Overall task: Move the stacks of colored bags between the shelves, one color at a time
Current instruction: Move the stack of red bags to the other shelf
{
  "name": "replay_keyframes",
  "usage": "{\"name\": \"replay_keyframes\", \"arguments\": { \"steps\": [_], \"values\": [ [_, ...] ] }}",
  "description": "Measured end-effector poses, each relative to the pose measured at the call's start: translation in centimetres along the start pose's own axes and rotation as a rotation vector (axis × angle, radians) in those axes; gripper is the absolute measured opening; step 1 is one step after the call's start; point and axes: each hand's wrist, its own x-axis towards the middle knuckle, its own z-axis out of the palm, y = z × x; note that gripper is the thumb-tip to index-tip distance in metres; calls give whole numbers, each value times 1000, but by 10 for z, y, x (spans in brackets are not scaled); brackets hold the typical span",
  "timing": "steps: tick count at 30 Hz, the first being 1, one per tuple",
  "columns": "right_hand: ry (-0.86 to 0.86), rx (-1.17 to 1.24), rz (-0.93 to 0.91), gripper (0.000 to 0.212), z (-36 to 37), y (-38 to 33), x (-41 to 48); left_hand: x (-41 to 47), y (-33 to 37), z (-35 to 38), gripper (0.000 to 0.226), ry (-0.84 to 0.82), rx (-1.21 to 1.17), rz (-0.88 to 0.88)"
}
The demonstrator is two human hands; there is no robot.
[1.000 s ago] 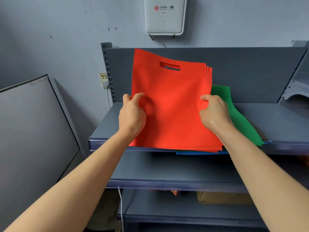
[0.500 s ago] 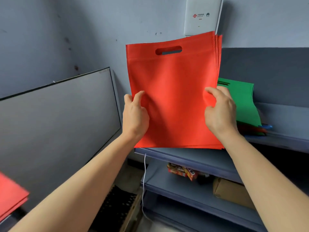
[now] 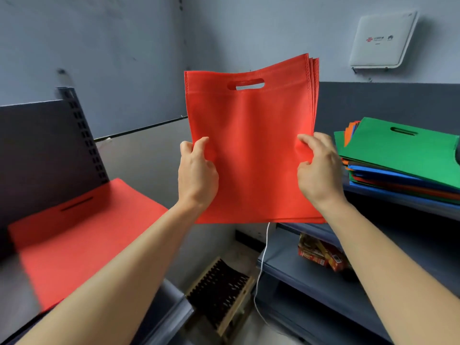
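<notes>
Grips in the air a thin upright stack of red non-woven fabric bags (image 3: 251, 150), left hand (image 3: 198, 173) pinching its left edge, right hand (image 3: 319, 170) its right edge.

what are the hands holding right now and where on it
A stack of red bags, upright: left hand pinches its left edge, right hand its right edge.

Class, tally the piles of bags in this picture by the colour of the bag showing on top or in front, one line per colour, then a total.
Red: 2 (held red stack between left hand and right hand; red stack on left shelf)
Green: 1 (green-topped pile on right shelf)
Total: 3
</notes>
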Motion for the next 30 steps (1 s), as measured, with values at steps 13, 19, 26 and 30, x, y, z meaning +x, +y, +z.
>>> {"name": "replay_keyframes", "arguments": {
  "steps": [13, 19, 26, 30],
  "values": [
    [-140, 191, -155, 58, 69, -215, -101, -32, -111, -237, 49, 217, 125, -51],
    [-275, 329, -261, 59, 86, -286, -139, -73, -133, -323, 47, 358, 260, -130],
    [-435, 522, -360, 61, 95, -353, -207, -141, -142, -405, 46, 501, 447, -253],
    [-543, 607, -414, 60, 88, -394, -248, -181, -146, -453, 46, 573, 510, -335]
  ]
}}
